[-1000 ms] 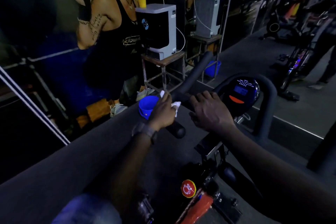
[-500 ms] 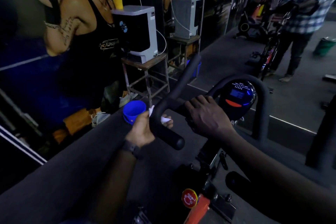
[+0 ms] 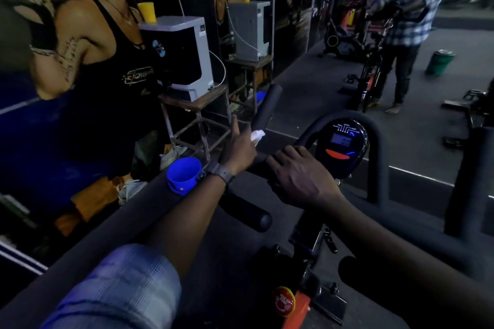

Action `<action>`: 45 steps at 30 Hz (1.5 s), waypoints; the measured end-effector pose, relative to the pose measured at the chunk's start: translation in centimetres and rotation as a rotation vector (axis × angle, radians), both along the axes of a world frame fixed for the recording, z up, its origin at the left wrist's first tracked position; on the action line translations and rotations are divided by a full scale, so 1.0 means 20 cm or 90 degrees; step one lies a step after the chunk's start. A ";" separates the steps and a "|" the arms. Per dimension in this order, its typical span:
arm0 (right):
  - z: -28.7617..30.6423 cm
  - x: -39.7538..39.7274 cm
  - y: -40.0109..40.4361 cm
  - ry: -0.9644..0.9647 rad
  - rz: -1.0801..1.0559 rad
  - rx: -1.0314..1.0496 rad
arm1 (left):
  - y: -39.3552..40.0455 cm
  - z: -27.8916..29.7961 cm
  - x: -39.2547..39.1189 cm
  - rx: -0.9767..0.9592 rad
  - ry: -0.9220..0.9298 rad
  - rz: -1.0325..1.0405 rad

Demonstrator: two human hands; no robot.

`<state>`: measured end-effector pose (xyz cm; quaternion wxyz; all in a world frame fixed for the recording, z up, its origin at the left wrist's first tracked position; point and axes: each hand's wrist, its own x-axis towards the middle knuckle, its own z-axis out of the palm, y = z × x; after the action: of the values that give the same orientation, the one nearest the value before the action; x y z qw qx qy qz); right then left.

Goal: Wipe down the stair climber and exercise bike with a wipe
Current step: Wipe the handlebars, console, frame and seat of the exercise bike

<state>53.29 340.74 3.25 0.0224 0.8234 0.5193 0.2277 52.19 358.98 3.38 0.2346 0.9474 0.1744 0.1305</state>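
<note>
I stand over the exercise bike, its black foam handlebar (image 3: 267,104) running from a near end up to a far tip. My left hand (image 3: 239,145) holds a small white wipe (image 3: 257,136) against the upper part of that bar, with the index finger sticking up. My right hand (image 3: 299,173) rests on the handlebar's centre, fingers curled over it, just left of the round console (image 3: 343,144) with its lit display. A red knob (image 3: 284,301) sits low on the frame.
A blue cup (image 3: 183,175) hangs on the padded rail at left. Behind it a water purifier (image 3: 181,56) stands on a wooden stool before a mirror wall. A person in a checked shirt (image 3: 409,21) stands by another bike at the far right, near a green bin (image 3: 439,61).
My left hand has slid the wipe from near the lower grip up along the handlebar toward its far tip. The right hand has stayed on the centre.
</note>
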 end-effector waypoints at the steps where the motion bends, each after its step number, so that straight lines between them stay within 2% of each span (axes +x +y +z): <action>1: 0.00 0.00 0.00 -0.002 0.002 0.000 | 0.02 -0.01 -0.01 -0.017 -0.019 0.001; 3: -0.01 0.01 0.00 -0.002 0.003 0.002 | 0.06 -0.02 -0.02 -0.058 -0.058 -0.036; 6: -0.02 0.01 0.00 -0.007 0.004 0.006 | 0.08 -0.05 0.02 -0.147 -0.019 -0.111; 10: -0.02 0.02 0.00 -0.010 0.018 0.016 | 0.05 -0.03 0.20 -0.062 0.051 -0.045; 14: 0.00 0.02 0.06 0.025 -0.034 0.052 | -0.01 0.06 0.36 -0.048 -0.052 -0.061; 19: 0.07 0.17 0.22 0.102 -0.183 0.021 | 0.07 0.08 0.48 -0.161 -0.085 -0.107; 23: 0.10 0.27 0.28 0.092 -0.273 0.028 | 0.09 0.01 0.35 -0.077 -0.090 -0.123; 28: 0.10 0.32 0.34 0.082 -0.299 0.084 | 0.18 -0.12 0.28 -0.048 -0.067 -0.188; 35: 0.09 0.34 0.34 0.075 -0.275 0.132 | 0.13 0.03 0.58 -0.038 -0.094 -0.174; 41: 0.08 0.32 0.34 0.088 -0.250 0.182 | 0.11 0.17 0.79 0.026 -0.129 -0.169; 43: 0.07 0.32 0.34 0.088 -0.248 0.186 | 0.12 0.18 0.83 0.077 -0.153 -0.196; 45: 0.07 0.32 0.34 0.087 -0.250 0.179 | 0.13 0.17 0.85 0.206 -0.155 -0.239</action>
<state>59.69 347.60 4.56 -0.0837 0.9171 0.3129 0.2325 69.11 361.57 6.77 0.1191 0.9657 -0.0566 0.2239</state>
